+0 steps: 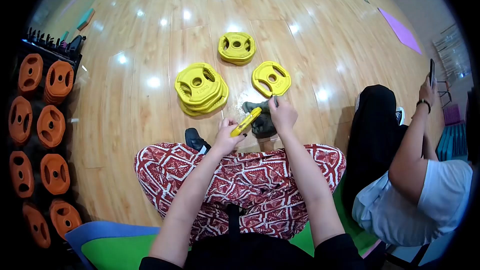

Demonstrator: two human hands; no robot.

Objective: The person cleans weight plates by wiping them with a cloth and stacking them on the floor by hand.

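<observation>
My left hand (227, 135) is closed on a yellow weight plate (246, 122), which is tilted edge-on above my lap. My right hand (283, 114) is closed at the plate's far side, over a dark grey cloth (263, 126); its fingertips pinch a dark bit, probably part of the cloth. Beyond my hands, a stack of yellow plates (199, 84) lies on the wooden floor at the left. A smaller yellow stack (237, 45) is farther ahead, and another yellow plate (271, 78) lies flat just past my right hand.
Orange plates (55, 174) fill a black rack at the left. Another person (407, 190) sits close at the right, holding a phone (432, 71). Green and blue mats (117, 250) lie beneath me. A purple mat (400, 30) is at the far right.
</observation>
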